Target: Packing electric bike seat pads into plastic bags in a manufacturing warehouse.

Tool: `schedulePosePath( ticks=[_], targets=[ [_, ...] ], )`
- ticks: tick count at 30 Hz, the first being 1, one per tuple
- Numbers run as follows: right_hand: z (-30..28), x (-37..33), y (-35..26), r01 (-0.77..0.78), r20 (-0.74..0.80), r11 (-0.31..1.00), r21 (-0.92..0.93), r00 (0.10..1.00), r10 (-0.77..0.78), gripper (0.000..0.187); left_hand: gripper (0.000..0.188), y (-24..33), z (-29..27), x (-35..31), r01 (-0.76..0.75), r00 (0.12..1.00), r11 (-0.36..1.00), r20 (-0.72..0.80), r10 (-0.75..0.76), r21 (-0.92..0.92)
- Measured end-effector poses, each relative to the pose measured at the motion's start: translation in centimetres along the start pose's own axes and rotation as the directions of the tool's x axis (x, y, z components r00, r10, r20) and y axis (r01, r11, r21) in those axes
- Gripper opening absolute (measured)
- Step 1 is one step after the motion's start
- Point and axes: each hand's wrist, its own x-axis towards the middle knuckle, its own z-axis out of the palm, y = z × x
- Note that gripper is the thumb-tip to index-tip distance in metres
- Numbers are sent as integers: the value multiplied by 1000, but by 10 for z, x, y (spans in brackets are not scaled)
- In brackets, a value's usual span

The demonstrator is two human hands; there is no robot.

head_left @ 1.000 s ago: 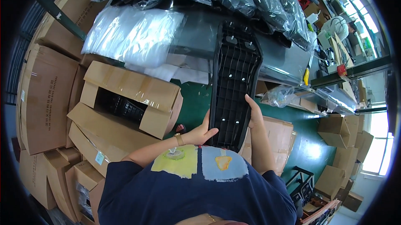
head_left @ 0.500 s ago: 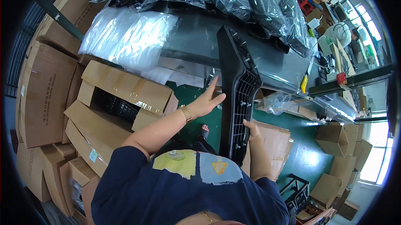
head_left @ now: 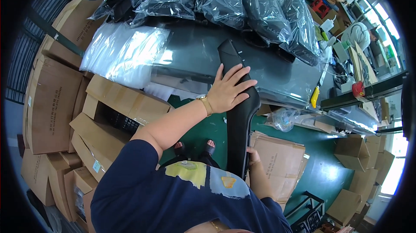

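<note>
Black panel (head_left: pixel 239 131) reaches from near the shirt (head_left: pixel 173 207) over the bench (head_left: pixel 186 53), left hand (head_left: pixel 230 89) splayed on it, right hand (head_left: pixel 254 156) at its edge, grip partly hidden; a weak hold could drop it.

Light lettering shows through clear bags (head_left: pixel 266 12) of black parts along the far edge of the bench (head_left: pixel 193 47), rows of dark characters mark a tall brown carton (head_left: pixel 55 103) off its near left corner, a pale-blue label (head_left: pixel 96 166) nearby is too small to read, and faint print crosses flat cardboard (head_left: pixel 275 161) off its near edge.
</note>
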Motion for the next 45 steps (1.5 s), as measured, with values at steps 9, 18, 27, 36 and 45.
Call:
schedulePosePath(
  ticks=[9, 18, 27, 36, 45],
  targets=[
    [-61, 35, -4, -33, -5, 993, -117, 999, 33, 57, 50, -49, 32, 80, 251, 967, 967, -55, -248, 52],
    [-57, 35, -38, -71, 212, 892, -447, 960, 183, 41, 73, -95, 44, 75, 678, 527, -27, 512, -678, -734],
    [9, 42, -63, -356, -274, 822, -445, 928, 253, 52, 60, -81, 13, 28, 405, 554, -214, 425, -716, -889],
    [34, 56, -126, 104, 108, 866, -490, 993, -58, 58, 71, -89, -30, -71, 486, 534, -360, 597, -599, -796],
    [114, 56, -187, -88, -82, 529, -844, 996, 36, 41, 33, -265, -53, -154, 845, 311, 388, -252, -917, -368]
  ],
)
